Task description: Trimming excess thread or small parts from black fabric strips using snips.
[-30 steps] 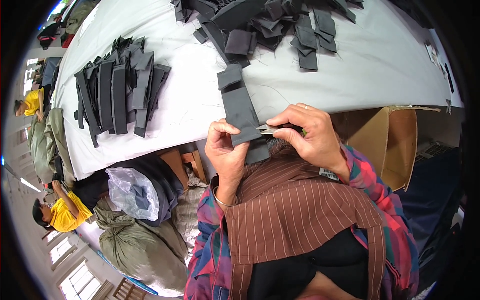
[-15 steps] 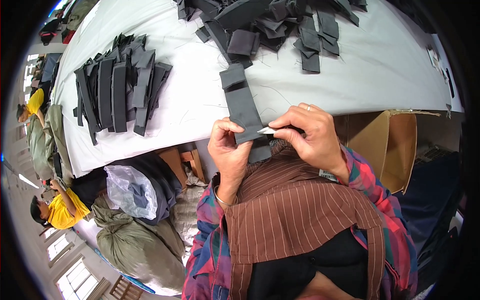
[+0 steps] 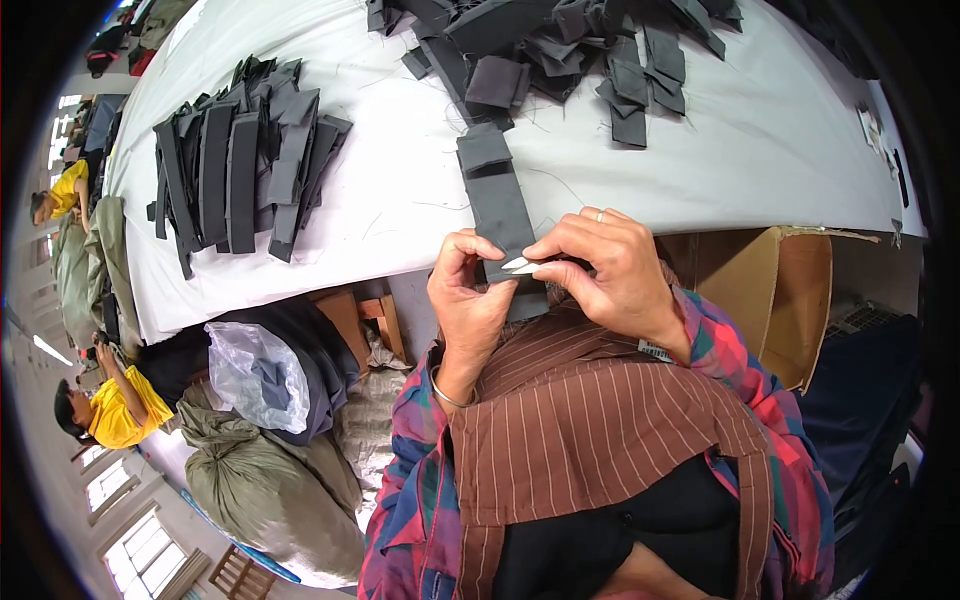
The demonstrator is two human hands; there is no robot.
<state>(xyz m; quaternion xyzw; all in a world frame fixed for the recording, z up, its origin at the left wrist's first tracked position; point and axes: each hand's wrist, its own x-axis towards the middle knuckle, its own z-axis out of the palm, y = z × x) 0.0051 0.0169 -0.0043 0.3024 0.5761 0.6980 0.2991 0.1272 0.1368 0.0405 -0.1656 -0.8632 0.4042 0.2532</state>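
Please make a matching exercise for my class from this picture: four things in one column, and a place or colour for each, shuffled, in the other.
Things
1. dark fabric strip
2. pointed metal tool
3. cardboard box
4. apron

Place or colour
A. below the edge of the white-covered table, to the person's right
B. in the right hand's grip
C. brown with pale stripes
D. in the left hand's grip

Right pairs: 1-D, 2-B, 3-A, 4-C
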